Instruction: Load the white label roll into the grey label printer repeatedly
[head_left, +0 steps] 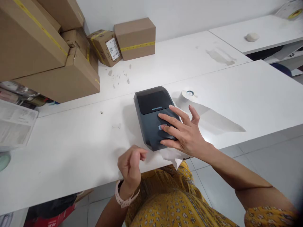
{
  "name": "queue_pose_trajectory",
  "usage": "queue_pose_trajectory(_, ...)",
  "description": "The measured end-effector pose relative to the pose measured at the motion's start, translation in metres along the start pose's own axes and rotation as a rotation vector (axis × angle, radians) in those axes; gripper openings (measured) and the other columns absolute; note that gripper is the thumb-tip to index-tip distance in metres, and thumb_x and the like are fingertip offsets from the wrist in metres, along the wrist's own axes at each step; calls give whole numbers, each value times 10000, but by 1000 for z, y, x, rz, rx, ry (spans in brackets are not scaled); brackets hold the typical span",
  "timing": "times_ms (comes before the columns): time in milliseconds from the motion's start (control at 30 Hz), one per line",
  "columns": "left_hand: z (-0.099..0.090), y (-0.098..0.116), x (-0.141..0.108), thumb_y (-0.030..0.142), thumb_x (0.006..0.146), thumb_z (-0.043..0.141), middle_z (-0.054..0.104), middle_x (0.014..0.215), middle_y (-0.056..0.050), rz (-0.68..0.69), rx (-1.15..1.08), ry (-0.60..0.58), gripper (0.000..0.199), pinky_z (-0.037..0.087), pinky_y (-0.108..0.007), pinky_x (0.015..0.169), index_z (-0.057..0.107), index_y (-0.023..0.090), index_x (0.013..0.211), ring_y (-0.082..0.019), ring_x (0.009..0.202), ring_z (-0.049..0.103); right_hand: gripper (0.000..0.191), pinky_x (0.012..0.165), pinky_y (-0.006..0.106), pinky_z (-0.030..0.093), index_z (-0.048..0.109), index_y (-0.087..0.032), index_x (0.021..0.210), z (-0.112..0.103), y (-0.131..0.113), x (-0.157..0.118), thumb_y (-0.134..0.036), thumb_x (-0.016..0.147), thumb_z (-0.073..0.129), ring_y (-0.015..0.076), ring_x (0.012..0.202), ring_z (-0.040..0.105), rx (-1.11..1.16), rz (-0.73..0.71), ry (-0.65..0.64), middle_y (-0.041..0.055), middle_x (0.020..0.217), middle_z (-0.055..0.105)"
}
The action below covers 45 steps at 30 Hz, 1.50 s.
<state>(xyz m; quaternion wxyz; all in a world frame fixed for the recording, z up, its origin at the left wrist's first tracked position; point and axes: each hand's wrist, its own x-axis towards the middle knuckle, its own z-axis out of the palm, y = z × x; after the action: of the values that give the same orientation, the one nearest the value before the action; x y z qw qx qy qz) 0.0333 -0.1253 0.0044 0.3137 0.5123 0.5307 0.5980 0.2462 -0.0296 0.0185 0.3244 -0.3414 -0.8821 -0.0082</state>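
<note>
A dark grey label printer (151, 126) with a glossy black window lies on the white table in front of me. My right hand (186, 132) rests over its lower right part, fingers spread and open. One fingertip touches the light-coloured button (160, 127). Close to the printer's lower left corner, my left hand (132, 164) is curled closed at the table edge, apart from the printer, with nothing visible in it. A roll of white label paper (189, 97) stands right of the printer, its loose strip trailing rightward. White paper (174, 156) sticks out below the printer's near end.
Cardboard boxes (80, 75) are stacked at the back left, and two smaller boxes (136, 41) stand by the wall. A clear plastic container (17, 123) sits at the left edge. A small whitish round object (252, 37) lies at the far right.
</note>
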Motion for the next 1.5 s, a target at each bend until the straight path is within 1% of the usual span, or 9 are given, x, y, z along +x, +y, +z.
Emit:
queue_pose_trajectory(133, 2, -7, 26, 367, 1016, 560, 759, 919, -25, 27, 103, 235, 246, 560, -305, 782, 782, 261, 1020, -172, 839, 690, 399, 1302, 654, 89, 660, -336, 1209, 3, 3, -8, -627, 1029, 455, 333, 1549, 388, 92, 44, 1, 10, 1544, 590)
queue_pose_trajectory(333, 19, -26, 6, 459, 1078, 392, 435, 1670, -5, -46, 174, -85, 490, 311, -458, 1300, 469, 380, 1555, -242, 1587, 329, 629, 1208, 592, 409, 332, -333, 1623, 24, 8, -53, -600, 1077, 169, 320, 1576, 353, 310, 397, 230, 80, 1685, 400)
queue_pose_trajectory(433, 27, -19, 1, 477, 1088, 308, 492, 1626, -4, 105, 234, -157, 492, 219, -484, 1338, 498, 369, 1529, -237, 1620, 244, 647, 1182, 584, 456, 225, -348, 1667, 23, 5, -50, -585, 1077, 100, 324, 1558, 388, 325, 434, 235, 78, 1685, 401)
queue_pose_trajectory(667, 25, -5, 68, 365, 1011, 538, 691, 1272, -59, 130, 102, 230, 214, 409, -451, 1183, 716, 247, 1001, -255, 1329, 581, 691, 1277, 630, 319, 234, -338, 1657, -2, 25, 27, -654, 1050, 138, 342, 1586, 322, 332, 281, 309, 93, 1689, 369)
queue_pose_trajectory(1033, 24, -52, 102, 527, 844, 774, 474, 1593, -123, -232, 89, -132, 773, 508, -485, 1100, 444, 318, 1512, -334, 1433, 501, 889, 1139, 547, 499, -73, -327, 1662, 22, 96, 154, -728, 1005, 371, 305, 1477, 481, 421, 239, 225, 120, 1667, 384)
queue_pose_trajectory(1200, 22, -48, 102, 527, 838, 784, 470, 1596, -134, -270, 50, -136, 793, 511, -486, 1102, 444, 301, 1518, -346, 1456, 482, 677, 1070, 548, 523, 378, -261, 1575, 10, 73, 118, -609, 1004, 488, 333, 1293, 623, 260, 342, 259, 146, 1490, 603)
queue_pose_trajectory(1300, 24, -48, 103, 455, 837, 791, 495, 1578, -131, -282, 33, -129, 762, 509, -496, 1109, 459, 290, 1504, -341, 1448, 496, 362, 1149, 532, 443, 695, -223, 1192, 12, 56, 92, -408, 1063, 411, 272, 1097, 710, 240, 164, -4, 98, 1158, 775)
queue_pose_trajectory(1400, 26, -48, 103, 376, 848, 769, 516, 1569, -125, -264, 35, -115, 714, 500, -505, 1130, 473, 282, 1490, -331, 1434, 521, 371, 1256, 573, 265, 735, -187, 1014, 24, 50, 85, -290, 1062, 382, 250, 1040, 723, 218, -137, -474, 86, 1027, 789)
queue_pose_trajectory(1500, 26, -48, 103, 303, 869, 724, 495, 1597, -130, -232, 48, -116, 745, 469, -500, 1174, 408, 277, 1543, -313, 1431, 538, 399, 1256, 598, 200, 731, -151, 993, 33, 53, 87, -270, 1064, 356, 262, 1024, 714, 128, -222, -650, 113, 952, 772)
